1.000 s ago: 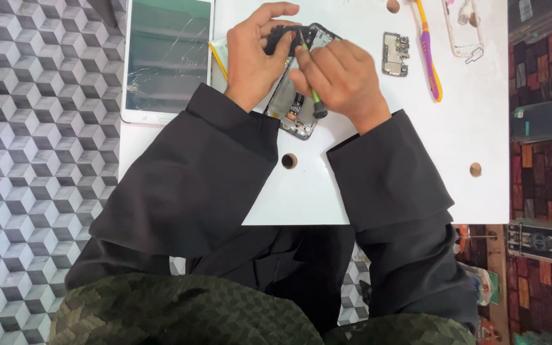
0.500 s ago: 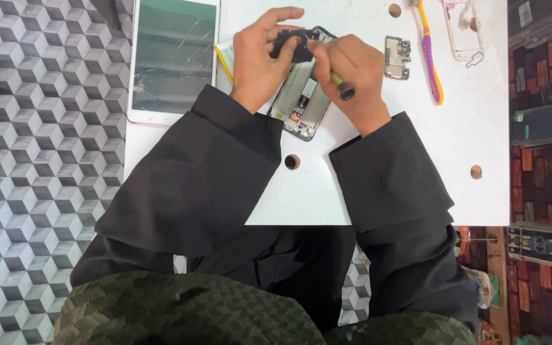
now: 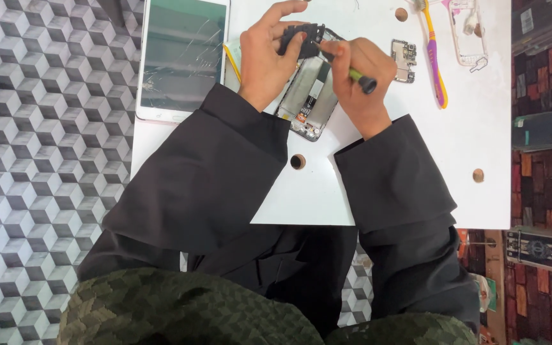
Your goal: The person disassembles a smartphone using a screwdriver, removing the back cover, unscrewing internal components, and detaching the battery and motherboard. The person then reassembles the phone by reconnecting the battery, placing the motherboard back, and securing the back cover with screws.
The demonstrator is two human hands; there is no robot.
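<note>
Head view, looking straight down on a white table (image 3: 378,185) where a person in dark sleeves works with both hands. The opened phone (image 3: 311,96), its back removed and its innards showing, lies on the table at about twelve o'clock from the person's chest, tilted so that its lower end points toward seven o'clock. Its upper end sits directly beneath the fingers of both hands; its lower half lies bare between the two wrists.

The left hand (image 3: 266,57) comes in from seven o'clock. Its fingers are curled partway, thumb and forefinger closed upon a black cover piece (image 3: 301,37) at the phone's upper end, the remaining fingers spread loosely over the top edge.

The right hand (image 3: 359,83) comes in from five o'clock. Its fingers are wrapped closed around a screwdriver (image 3: 356,75) with a green shaft and a black end cap; the cap points toward four o'clock and the tip, hidden by the fingers, is directed at the phone's upper end, just beside the left thumb.

Around the work: a tablet with a cracked screen (image 3: 183,57) lies at nine o'clock from the phone, well apart from the left hand. A small circuit board (image 3: 404,61) rests at three o'clock, near the right knuckles. A purple and yellow toothbrush (image 3: 432,54) lies beyond it, and a clear phone frame (image 3: 464,32) farther toward two o'clock.
</note>
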